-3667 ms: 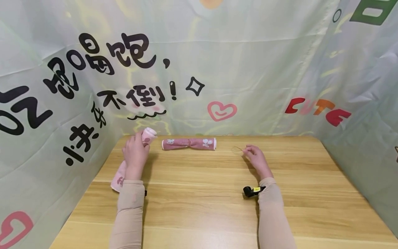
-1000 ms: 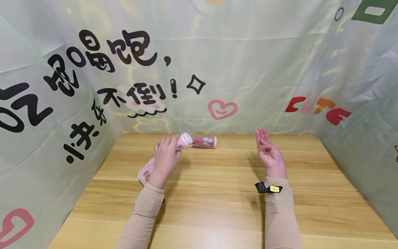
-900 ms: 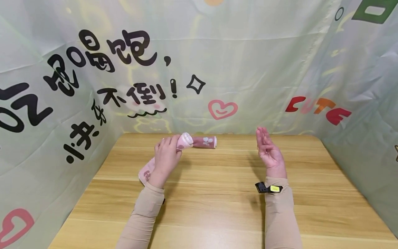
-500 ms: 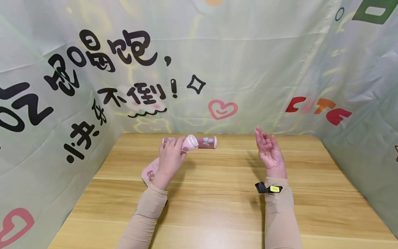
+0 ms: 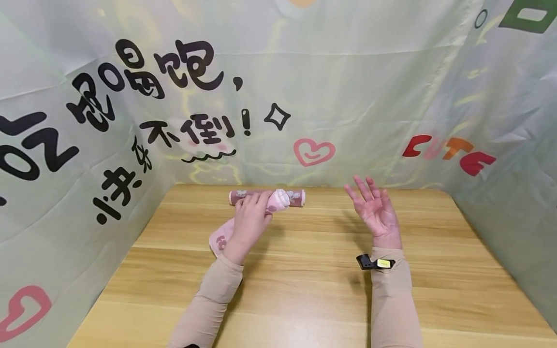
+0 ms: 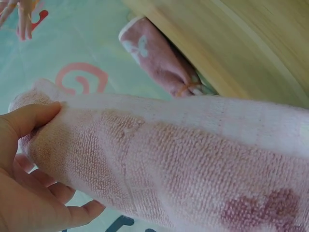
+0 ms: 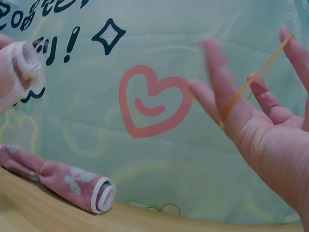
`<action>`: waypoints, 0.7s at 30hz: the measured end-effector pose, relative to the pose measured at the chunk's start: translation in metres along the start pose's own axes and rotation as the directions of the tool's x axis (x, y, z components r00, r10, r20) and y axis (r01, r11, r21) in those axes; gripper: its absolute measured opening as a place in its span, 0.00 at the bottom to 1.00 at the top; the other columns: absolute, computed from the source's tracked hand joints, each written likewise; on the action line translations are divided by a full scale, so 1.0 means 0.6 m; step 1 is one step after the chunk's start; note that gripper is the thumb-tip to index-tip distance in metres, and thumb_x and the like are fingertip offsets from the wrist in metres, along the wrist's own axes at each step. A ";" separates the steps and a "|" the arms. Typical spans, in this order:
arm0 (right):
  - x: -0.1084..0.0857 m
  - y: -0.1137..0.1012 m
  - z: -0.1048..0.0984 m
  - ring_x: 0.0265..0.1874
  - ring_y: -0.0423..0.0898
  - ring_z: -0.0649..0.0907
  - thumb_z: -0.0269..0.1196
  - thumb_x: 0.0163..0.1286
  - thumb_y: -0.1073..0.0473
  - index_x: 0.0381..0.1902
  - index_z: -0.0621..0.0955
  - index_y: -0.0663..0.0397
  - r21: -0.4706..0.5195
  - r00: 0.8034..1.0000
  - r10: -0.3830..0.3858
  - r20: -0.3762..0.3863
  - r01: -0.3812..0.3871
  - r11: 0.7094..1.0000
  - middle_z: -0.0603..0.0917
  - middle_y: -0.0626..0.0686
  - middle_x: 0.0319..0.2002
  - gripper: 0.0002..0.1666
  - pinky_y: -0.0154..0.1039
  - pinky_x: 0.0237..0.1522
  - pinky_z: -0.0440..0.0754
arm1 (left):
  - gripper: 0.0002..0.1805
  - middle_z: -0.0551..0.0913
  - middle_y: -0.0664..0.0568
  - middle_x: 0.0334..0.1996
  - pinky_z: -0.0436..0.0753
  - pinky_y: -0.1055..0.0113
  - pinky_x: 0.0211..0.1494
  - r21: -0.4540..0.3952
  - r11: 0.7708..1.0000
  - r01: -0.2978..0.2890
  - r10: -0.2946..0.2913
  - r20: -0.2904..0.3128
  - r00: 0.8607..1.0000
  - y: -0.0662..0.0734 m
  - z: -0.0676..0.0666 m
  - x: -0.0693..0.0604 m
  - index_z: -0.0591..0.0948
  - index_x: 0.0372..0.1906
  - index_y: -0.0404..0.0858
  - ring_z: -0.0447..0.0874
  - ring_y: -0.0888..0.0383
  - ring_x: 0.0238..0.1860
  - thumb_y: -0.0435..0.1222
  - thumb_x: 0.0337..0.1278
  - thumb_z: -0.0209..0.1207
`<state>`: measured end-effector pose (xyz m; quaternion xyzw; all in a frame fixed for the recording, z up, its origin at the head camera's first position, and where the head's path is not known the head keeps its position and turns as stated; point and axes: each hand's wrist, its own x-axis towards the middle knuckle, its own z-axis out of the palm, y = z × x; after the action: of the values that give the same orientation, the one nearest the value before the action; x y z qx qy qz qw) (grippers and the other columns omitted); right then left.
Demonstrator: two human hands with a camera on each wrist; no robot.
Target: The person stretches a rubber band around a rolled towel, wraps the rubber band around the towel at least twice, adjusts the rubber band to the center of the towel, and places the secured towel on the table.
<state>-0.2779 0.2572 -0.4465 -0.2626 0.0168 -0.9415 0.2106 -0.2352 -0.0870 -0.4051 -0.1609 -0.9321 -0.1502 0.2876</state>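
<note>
My left hand [image 5: 251, 220] grips a rolled light pink towel [image 5: 277, 201] near its upper end, above the table. A loose flap of this towel hangs behind my wrist. In the left wrist view, the thumb lies on top of the terry cloth [image 6: 159, 164] and the fingers pass underneath. My right hand [image 5: 375, 215] is raised with its fingers spread. A thin yellow-orange rubber band [image 7: 245, 88] is stretched across its fingers. Behind the left hand lies a darker pink rolled towel [image 7: 72, 186], cinched at its middle by a band.
The wooden table [image 5: 313, 285] is bounded by printed fabric walls [image 5: 370, 111] at the back and both sides. The darker towel lies near the table's back edge. A black device [image 5: 375, 262] is strapped to my right wrist.
My left hand has carried the light towel rightward, now in front of the darker one. My right hand has turned palm up, and its fingers have spread with the rubber band stretched over them.
</note>
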 end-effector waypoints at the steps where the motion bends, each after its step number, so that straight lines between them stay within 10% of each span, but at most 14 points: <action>1: 0.001 0.001 0.002 0.73 0.66 0.59 0.45 0.78 0.56 0.67 0.69 0.58 -0.041 1.000 -0.003 -0.016 0.002 0.999 0.56 0.55 0.77 0.24 0.58 0.63 0.73 | 0.29 0.84 0.47 0.45 0.75 0.45 0.54 -0.002 1.000 -0.002 0.002 0.006 1.000 0.003 0.001 0.001 0.77 0.57 0.43 0.81 0.46 0.46 0.31 0.43 0.68; 10: 0.010 0.011 0.020 0.74 0.66 0.58 0.42 0.77 0.66 0.67 0.69 0.50 -0.443 0.995 0.040 -0.091 -0.076 0.893 0.54 0.53 0.77 0.24 0.68 0.63 0.68 | 0.30 0.83 0.49 0.47 0.74 0.45 0.58 -0.036 0.999 0.009 -0.007 0.056 0.998 0.029 0.014 0.012 0.75 0.58 0.46 0.81 0.48 0.48 0.33 0.46 0.68; 21: 0.031 0.043 0.043 0.68 0.51 0.68 0.46 0.70 0.78 0.71 0.62 0.46 -0.767 0.982 0.078 -0.174 -0.184 0.615 0.43 0.55 0.79 0.36 0.59 0.58 0.77 | 0.31 0.84 0.50 0.50 0.75 0.46 0.58 -0.076 0.997 0.003 -0.001 0.038 0.999 0.063 0.030 0.031 0.76 0.59 0.47 0.81 0.48 0.52 0.33 0.45 0.68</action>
<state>-0.2692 0.2280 -0.4188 -0.2674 0.4546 -0.8375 0.1429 -0.2437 -0.0423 -0.4015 -0.1736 -0.9311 -0.1829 0.2634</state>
